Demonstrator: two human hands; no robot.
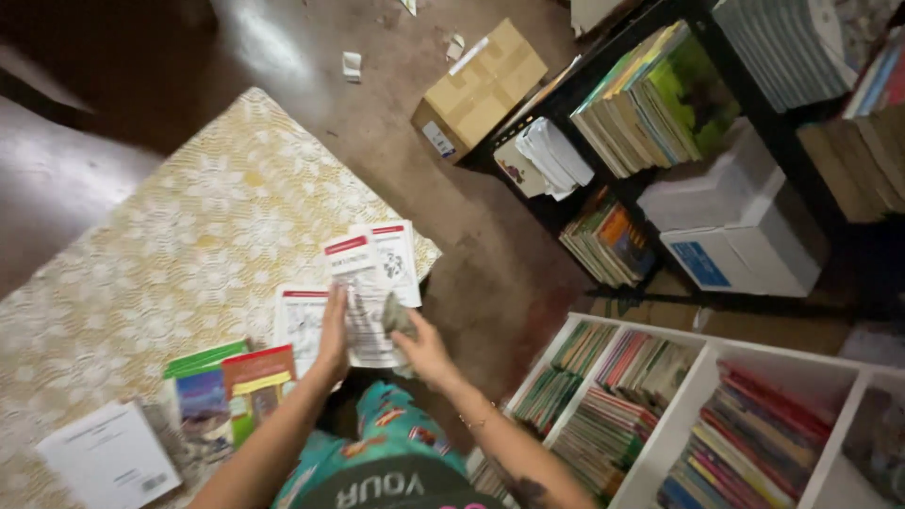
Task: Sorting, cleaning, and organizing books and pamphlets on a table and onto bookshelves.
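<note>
A thin white booklet (pixel 359 292) with a red header strip is held up over the floor mat. My left hand (pixel 332 335) grips its left edge. My right hand (pixel 422 351) holds a small grey cloth (pixel 397 319) against the booklet's right side. A similar booklet (pixel 399 256) lies just behind it, and another (pixel 300 322) lies to its left on the mat. I sit with my knees in patterned teal trousers (pixel 396 435) below the hands.
A cream lace mat (pixel 189 245) covers the floor at left, with colourful books (pixel 236 386) and a white book (pixel 108 457) on it. A cardboard box (pixel 481 87) lies beyond. A black bookshelf (pixel 698 123) and a white shelf (pixel 698 377) full of books stand at right.
</note>
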